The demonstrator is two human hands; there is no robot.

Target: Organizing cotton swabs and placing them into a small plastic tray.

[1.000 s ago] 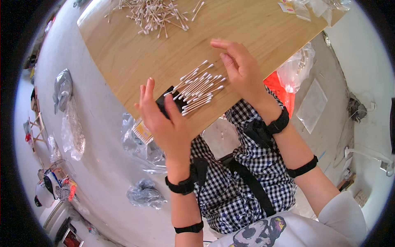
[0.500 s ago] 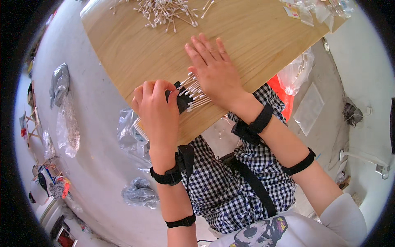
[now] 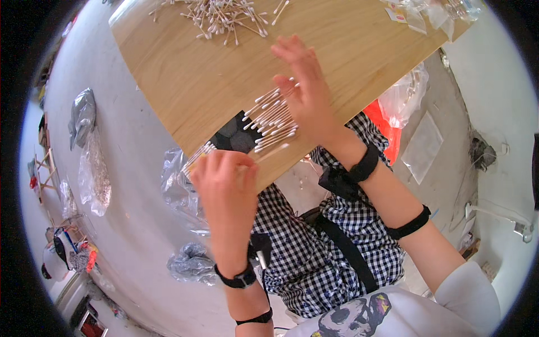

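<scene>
A row of cotton swabs [image 3: 272, 121] lies side by side at the near part of the table, partly over a dark pad [image 3: 234, 133] with a faint hexagon pattern. My right hand [image 3: 307, 92] is above the right ends of these swabs, fingers apart and slightly blurred, with nothing seen in it. At the table's near left edge, my left hand [image 3: 227, 180] is curled and smeared by motion; whether its fingertips hold anything is hidden. Just beyond it, more swabs [image 3: 199, 157] sit packed in a neat row, partly covered by the hand.
A loose heap of cotton swabs [image 3: 224, 17] lies at the far side of the wooden table [image 3: 185, 73]. Clear plastic packaging [image 3: 432, 14] rests at the far right corner. Plastic bags [image 3: 191, 261] lie on the floor at left, and a red bag [image 3: 387, 132] is by the table's right edge.
My left hand has moved back toward me, uncovering the dark pad and the packed swabs. The right hand has lifted off the row of swabs, its fingers now bent.
</scene>
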